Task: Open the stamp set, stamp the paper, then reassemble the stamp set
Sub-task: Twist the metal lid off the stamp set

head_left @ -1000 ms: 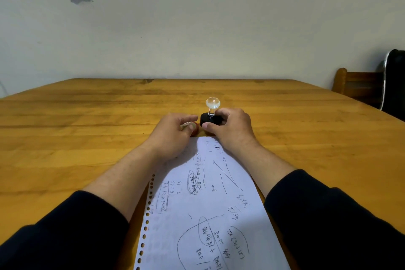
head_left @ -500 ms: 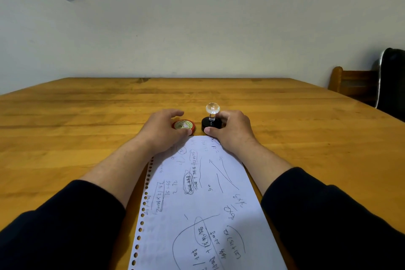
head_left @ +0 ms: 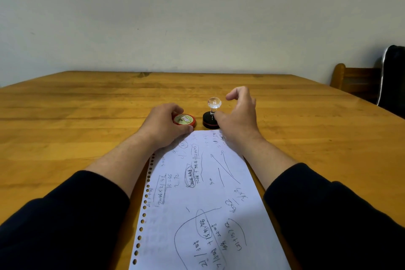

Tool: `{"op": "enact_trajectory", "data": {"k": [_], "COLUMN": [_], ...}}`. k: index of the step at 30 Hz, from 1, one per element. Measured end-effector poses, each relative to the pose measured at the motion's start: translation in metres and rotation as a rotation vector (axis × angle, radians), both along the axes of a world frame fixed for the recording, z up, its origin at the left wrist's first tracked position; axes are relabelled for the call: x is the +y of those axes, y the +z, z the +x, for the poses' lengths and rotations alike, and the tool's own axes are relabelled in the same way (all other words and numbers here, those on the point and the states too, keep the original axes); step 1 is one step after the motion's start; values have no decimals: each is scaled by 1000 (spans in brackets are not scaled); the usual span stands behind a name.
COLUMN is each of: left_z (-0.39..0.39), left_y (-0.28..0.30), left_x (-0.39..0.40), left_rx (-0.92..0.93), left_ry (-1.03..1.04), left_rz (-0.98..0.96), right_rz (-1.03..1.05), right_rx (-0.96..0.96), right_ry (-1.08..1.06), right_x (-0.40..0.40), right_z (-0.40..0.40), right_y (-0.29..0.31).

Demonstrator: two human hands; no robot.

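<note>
Small black round stamp with a clear faceted knob on a clear stem: upright on the wooden tabletop, just past the far edge of the white punched sheet of handwritten paper. At its 9 o'clock, just beside but apart: flat round red ink-pad tin with a green-and-white label on top, lid apparently on.

Right hand at the stamp's 3 o'clock, raised off the tabletop, fingers spread wide and loosely curled, holding nothing; thumb tip close to the stem, contact not clear. Left hand at the tin's 8 o'clock, fingers curved round the tin's near-left rim, pinning it; firm grasp or mere rest cannot be told.

Step in hand, by judgement: opening the set. Best done thus:
- Pinch the clear stem low, near the black base, not the slippery knob alone.
- Lift straight up, no tilt, so that the base comes clear without a nudge to the tin at 9 o'clock.
- Keep the tin pressed flat while its lid comes off; set the lid at 9 or 10 o'clock, off the paper.
- Ink with a light vertical dab, then carry toward 6 o'clock onto a bare patch of the sheet.

Risk: toppled stamp, or red ink smeared on the paper's far edge.

Beyond, at 2 o'clock: brown wooden chair with a dark bag; pale wall behind.
</note>
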State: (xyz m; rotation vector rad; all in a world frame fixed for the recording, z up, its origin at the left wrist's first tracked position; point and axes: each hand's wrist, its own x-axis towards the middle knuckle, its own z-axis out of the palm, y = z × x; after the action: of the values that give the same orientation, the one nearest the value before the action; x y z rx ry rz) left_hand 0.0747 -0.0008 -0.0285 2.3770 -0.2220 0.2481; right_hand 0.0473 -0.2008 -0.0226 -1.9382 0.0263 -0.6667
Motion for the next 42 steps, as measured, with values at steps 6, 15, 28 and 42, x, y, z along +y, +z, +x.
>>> {"op": "enact_trajectory", "data": {"k": [6, 15, 28, 42], "left_z": [-9, -27, -34, -31], "left_y": [18, 44, 48, 58], "left_x": [5, 3, -2, -6], "left_rx": [-95, -119, -83, -158], "left_ry": [-10, -270, -370, -300], "left_rz": [-324, -346, -280, -108], "right_rz": [316, 928, 1214, 1173], "right_rx": [-131, 525, 468, 454], "right_ry": [154, 569, 651, 666], "right_x": [23, 46, 42, 43], "right_z": [-19, -37, -41, -38], "right_y": [11, 7, 12, 7]}}
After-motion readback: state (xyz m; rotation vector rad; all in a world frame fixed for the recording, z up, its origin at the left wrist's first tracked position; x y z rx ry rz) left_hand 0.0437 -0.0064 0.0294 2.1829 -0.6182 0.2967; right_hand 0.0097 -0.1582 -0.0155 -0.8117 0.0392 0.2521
